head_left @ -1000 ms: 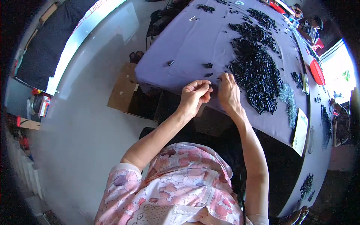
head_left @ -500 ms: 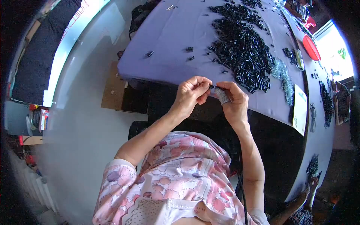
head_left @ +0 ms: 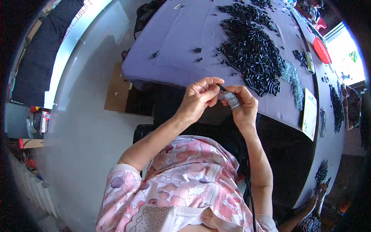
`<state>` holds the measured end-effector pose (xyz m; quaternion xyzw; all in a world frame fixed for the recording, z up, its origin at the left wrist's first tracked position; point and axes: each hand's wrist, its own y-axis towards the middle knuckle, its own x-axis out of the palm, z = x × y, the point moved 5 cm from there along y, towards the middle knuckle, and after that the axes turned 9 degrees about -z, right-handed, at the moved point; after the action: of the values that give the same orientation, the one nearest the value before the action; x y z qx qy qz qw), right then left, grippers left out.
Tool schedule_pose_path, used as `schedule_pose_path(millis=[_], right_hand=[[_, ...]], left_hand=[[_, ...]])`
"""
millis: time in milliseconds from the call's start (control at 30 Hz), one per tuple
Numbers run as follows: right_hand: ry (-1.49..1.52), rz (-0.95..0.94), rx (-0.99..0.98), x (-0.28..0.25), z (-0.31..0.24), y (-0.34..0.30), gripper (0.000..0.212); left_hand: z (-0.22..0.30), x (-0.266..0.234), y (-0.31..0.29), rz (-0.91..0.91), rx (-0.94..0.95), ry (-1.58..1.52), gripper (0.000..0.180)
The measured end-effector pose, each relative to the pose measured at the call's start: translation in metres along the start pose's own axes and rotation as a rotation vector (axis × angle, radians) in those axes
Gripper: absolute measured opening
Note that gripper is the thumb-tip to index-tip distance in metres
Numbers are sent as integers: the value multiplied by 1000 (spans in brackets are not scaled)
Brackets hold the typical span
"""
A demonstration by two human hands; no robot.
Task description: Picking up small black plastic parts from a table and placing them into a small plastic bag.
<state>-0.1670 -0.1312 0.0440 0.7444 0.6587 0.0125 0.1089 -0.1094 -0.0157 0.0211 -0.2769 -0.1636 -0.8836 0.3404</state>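
My left hand (head_left: 198, 97) is closed, thumb against fingertips, on a small black part (head_left: 221, 87) in front of the table edge. My right hand (head_left: 245, 105) meets it from the right, thumb and fingers pinched at the part's other end. A silvery, speckled wrapping or bundle (head_left: 232, 100) shows at the right hand's fingers; I cannot tell whether it is worn or held. Beyond my hands, a big heap of short black tubular parts (head_left: 251, 50) lies on the lilac-covered table (head_left: 170, 42). Beside the heap is a strip of small clear pieces (head_left: 294, 83).
Several loose black parts (head_left: 198, 50) dot the cloth. At the right are a paper sheet (head_left: 309, 114), glasses (head_left: 322, 121), a red basket (head_left: 322, 50) and more black heaps. Another person's hand (head_left: 322, 189) works at lower right. A cardboard box (head_left: 116, 92) stands below the table's left corner.
The black part between my fingertips has tilted, and the silvery wrapping has turned more into view. My right hand has shifted slightly right; both hands stay together.
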Motion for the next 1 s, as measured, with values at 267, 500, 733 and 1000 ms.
schedule_pose_path(millis=[267,500,733,1000], right_hand=[[-180,13,-60,3,-5,0,26],[-655,-19,-385,10,-29,-4,39],[-609,-130,-401,5,-31,0,40],[-665,-129,-357,4,-36,-1,35]], left_hand=[[-2,-4,-3,180,30,-131,12],[-8,-9,-4,213,52,-67,4],[-9,-9,-2,139,34,-61,4],[-5,-5,-1,153,-13,-93,4]])
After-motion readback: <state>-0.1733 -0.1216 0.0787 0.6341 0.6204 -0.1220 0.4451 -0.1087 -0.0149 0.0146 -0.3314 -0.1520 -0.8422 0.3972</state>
